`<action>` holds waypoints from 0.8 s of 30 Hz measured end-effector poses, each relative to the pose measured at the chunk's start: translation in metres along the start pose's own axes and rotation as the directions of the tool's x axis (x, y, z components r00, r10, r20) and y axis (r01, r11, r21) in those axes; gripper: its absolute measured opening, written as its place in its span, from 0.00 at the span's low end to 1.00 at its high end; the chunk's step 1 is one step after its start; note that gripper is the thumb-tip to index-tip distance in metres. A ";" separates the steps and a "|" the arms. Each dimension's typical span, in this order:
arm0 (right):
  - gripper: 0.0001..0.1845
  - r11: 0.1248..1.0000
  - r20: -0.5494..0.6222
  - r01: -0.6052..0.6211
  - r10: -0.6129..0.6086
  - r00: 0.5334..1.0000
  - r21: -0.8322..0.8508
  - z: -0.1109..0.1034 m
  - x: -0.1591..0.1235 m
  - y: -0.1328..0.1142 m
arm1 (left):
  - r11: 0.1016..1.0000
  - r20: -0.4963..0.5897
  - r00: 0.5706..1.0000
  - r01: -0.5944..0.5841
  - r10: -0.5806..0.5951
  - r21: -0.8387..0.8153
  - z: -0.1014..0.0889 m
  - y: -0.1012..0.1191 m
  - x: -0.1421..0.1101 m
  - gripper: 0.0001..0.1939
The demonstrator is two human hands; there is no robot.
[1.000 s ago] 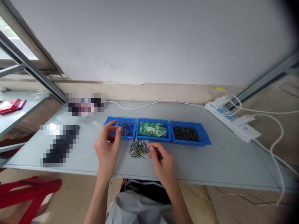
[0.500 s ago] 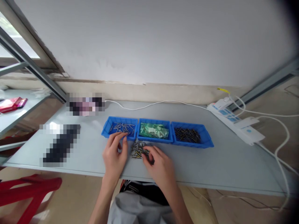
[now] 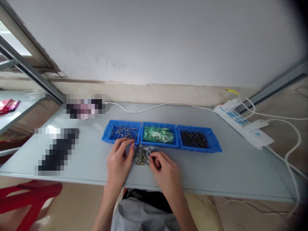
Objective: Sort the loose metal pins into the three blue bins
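Note:
A loose pile of thin metal rods [image 3: 141, 155], like small drill bits, some silvery and some gold-toned, lies on the table between my hands. My left hand [image 3: 120, 160] is at the pile's left side, close to the front wall of the left blue bin [image 3: 108, 138]. Its thumb and index finger come nearly together; anything between them is too small to make out. At the pile's right edge, my right hand [image 3: 167, 168] pinches thumb and index finger together over the rods, apparently on one thin rod. Silvery rods [image 3: 126, 131] lie scattered in the left bin.
The middle blue bin [image 3: 142, 141] holds green plastic packets [image 3: 158, 134]. Dark rods [image 3: 193, 139] fill part of the right blue bin [image 3: 215, 146]. A white power strip [image 3: 247, 126] with cables stands at the right. Blurred-out items [image 3: 59, 152] lie at the left.
My left hand has shifted slightly right and down, from the left bin's edge toward the pile. My right fingertips have drawn closer together at the pile. The view has moved slightly.

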State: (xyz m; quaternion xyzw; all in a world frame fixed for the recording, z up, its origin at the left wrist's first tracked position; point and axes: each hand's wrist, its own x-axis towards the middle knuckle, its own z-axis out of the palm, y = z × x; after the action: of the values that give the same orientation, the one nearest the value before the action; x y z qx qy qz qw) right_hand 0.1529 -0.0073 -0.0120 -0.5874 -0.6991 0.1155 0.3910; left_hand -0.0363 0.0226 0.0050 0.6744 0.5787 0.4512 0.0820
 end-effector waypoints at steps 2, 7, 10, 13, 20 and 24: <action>0.09 0.999 -0.041 -0.032 0.033 0.999 0.032 0.000 0.000 -0.001 | 1.000 0.001 1.000 0.003 -0.003 0.000 0.000 -0.001 0.000 0.09; 0.08 0.967 -0.084 -0.124 0.146 0.986 0.222 -0.003 0.001 -0.001 | 1.000 -0.015 1.000 0.011 -0.011 -0.009 0.000 0.001 0.001 0.08; 0.09 0.898 -0.075 -0.203 0.251 0.965 0.390 -0.007 0.001 0.000 | 0.999 -0.141 0.990 0.000 -0.005 -0.036 -0.003 0.009 -0.002 0.08; 0.11 0.822 -0.068 -0.240 0.319 0.945 0.516 -0.012 -0.002 0.002 | 0.991 -0.142 0.990 -0.029 0.011 -0.127 -0.003 0.024 -0.006 0.07; 0.12 0.723 0.081 -0.285 0.303 0.950 0.629 -0.017 -0.001 0.003 | 0.865 0.160 0.985 0.132 -0.060 -0.485 0.020 0.051 -0.014 0.07; 0.11 0.741 0.172 -0.301 0.247 0.954 0.601 -0.015 0.001 0.002 | 0.850 0.133 0.989 0.128 -0.068 -0.512 0.028 0.048 -0.018 0.06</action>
State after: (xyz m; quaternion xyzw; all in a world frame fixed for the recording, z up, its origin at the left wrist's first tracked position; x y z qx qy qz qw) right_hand 0.1649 -0.0104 -0.0033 -0.5169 -0.5431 0.4189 0.5122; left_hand 0.0188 0.0035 0.0100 0.6207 0.4640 0.5478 0.3151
